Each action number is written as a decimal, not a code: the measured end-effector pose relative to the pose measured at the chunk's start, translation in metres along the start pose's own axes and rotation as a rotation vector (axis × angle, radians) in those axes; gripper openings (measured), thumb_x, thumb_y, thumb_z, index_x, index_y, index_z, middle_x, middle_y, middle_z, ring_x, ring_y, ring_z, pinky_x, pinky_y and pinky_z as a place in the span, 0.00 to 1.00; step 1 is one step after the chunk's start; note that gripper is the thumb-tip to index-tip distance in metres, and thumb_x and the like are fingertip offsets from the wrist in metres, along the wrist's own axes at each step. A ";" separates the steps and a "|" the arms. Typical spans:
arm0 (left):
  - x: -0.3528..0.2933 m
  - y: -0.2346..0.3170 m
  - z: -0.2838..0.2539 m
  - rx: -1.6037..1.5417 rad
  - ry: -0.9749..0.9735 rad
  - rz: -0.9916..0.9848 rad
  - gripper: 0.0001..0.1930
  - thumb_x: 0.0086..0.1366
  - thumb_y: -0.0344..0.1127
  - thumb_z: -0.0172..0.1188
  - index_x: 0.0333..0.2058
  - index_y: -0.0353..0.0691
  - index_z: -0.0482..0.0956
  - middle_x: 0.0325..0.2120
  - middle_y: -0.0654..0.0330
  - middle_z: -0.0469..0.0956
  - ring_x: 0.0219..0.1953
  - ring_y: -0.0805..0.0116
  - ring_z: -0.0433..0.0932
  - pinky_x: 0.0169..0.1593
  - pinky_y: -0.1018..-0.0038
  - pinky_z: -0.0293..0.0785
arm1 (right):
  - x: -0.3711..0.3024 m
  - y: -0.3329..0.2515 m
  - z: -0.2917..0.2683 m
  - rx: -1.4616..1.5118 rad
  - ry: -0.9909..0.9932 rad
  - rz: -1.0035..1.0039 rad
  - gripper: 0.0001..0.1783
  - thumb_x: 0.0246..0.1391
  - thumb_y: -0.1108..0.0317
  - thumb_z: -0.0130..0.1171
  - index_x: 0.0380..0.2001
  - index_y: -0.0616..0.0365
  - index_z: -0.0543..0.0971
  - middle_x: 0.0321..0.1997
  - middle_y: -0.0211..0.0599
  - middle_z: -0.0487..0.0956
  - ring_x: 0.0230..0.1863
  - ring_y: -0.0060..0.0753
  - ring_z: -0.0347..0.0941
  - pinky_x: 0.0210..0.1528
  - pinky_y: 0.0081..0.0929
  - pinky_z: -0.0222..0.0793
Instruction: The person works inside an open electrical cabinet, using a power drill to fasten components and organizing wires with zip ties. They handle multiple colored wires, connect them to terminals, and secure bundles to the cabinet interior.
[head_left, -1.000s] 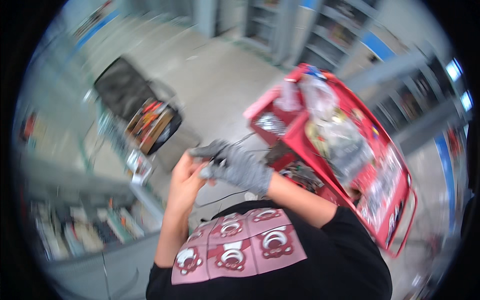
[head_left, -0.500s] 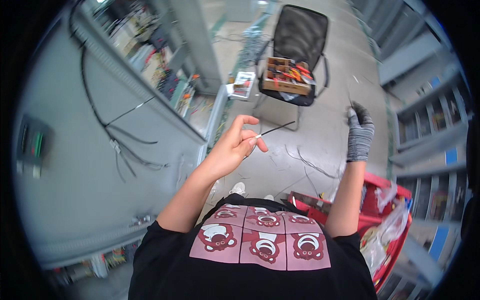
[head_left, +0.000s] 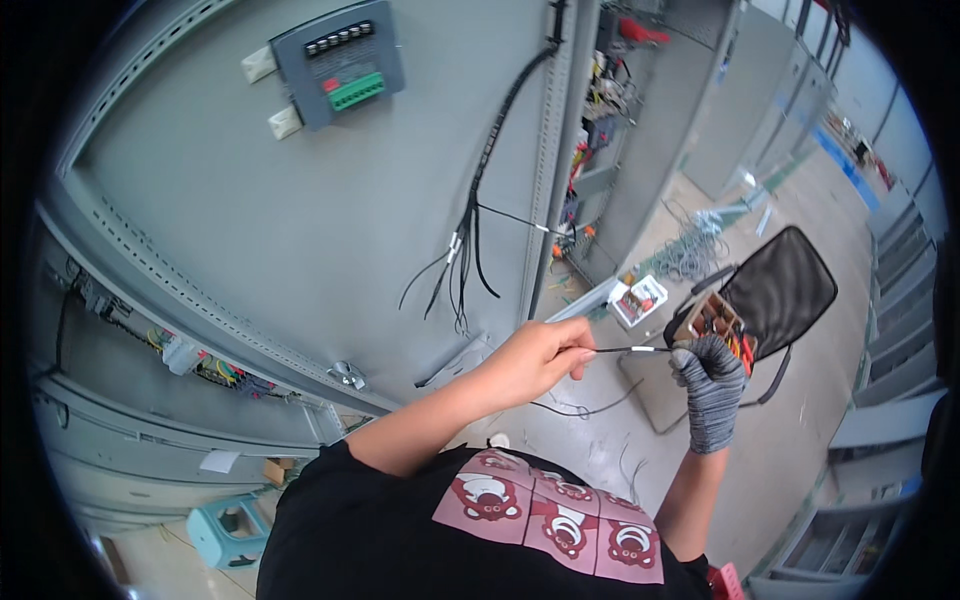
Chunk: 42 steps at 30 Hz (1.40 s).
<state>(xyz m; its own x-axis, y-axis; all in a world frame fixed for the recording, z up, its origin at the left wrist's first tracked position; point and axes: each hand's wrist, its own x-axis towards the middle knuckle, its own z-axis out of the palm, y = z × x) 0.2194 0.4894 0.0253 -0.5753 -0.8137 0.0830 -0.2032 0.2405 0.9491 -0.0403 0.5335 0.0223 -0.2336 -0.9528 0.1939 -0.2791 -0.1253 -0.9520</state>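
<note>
Between my two hands a thin black wire (head_left: 615, 349) is stretched out, with a short white marker sleeve (head_left: 645, 349) around it close to the right-hand end. My bare left hand (head_left: 540, 362) pinches the wire between thumb and fingers. In a grey knit glove, my right hand (head_left: 712, 385) is closed on the wire's other end, just past the sleeve; its fingers hide the tip. Left of my hands, a black cable bundle (head_left: 487, 150) runs down the grey cabinet door (head_left: 250, 220) and splits into several loose wires with white markers.
A grey device (head_left: 340, 65) with a green terminal block is mounted on the door. Beyond my right hand stands a black mesh chair (head_left: 785, 290) with a cardboard box (head_left: 690, 318) of tools on its seat. A blue stool (head_left: 228, 530) is at the lower left. Wire scraps lie on the floor.
The view has swung left toward the cabinet door. My right hand has come in from the far right and closed on the wire end by the white sleeve; my left hand still pinches the wire.
</note>
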 end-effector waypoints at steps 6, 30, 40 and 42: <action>-0.037 0.008 -0.031 0.118 0.314 0.034 0.05 0.66 0.31 0.55 0.35 0.35 0.74 0.24 0.62 0.77 0.25 0.78 0.73 0.30 0.79 0.68 | 0.038 -0.019 0.049 0.294 -0.233 -0.058 0.06 0.48 0.74 0.66 0.31 0.61 0.79 0.25 0.28 0.78 0.25 0.18 0.71 0.29 0.17 0.68; -0.092 0.064 -0.076 0.599 1.037 -0.034 0.03 0.61 0.26 0.58 0.32 0.33 0.76 0.25 0.59 0.73 0.26 0.71 0.68 0.32 0.76 0.65 | 0.157 -0.031 0.186 0.573 -0.545 -0.178 0.13 0.60 0.59 0.58 0.35 0.59 0.80 0.28 0.32 0.81 0.28 0.19 0.74 0.31 0.17 0.68; -0.070 0.036 -0.084 0.649 0.788 -0.089 0.03 0.62 0.28 0.57 0.32 0.35 0.76 0.24 0.61 0.69 0.27 0.70 0.65 0.31 0.76 0.62 | 0.196 0.018 0.169 0.249 -0.621 -0.103 0.11 0.63 0.70 0.50 0.43 0.65 0.77 0.40 0.39 0.81 0.45 0.30 0.77 0.52 0.25 0.70; -0.053 0.027 -0.088 0.709 0.739 -0.025 0.04 0.62 0.30 0.58 0.32 0.35 0.76 0.25 0.60 0.70 0.27 0.67 0.66 0.32 0.74 0.64 | 0.192 0.011 0.166 0.274 -0.696 -0.068 0.12 0.62 0.68 0.51 0.42 0.65 0.78 0.41 0.38 0.81 0.45 0.29 0.77 0.52 0.25 0.70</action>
<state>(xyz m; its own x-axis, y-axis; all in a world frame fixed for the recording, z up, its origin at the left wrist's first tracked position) 0.3138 0.4926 0.0730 0.0191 -0.8878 0.4599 -0.7681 0.2815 0.5751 0.0660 0.3032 0.0096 0.4439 -0.8839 0.1470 -0.0088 -0.1684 -0.9857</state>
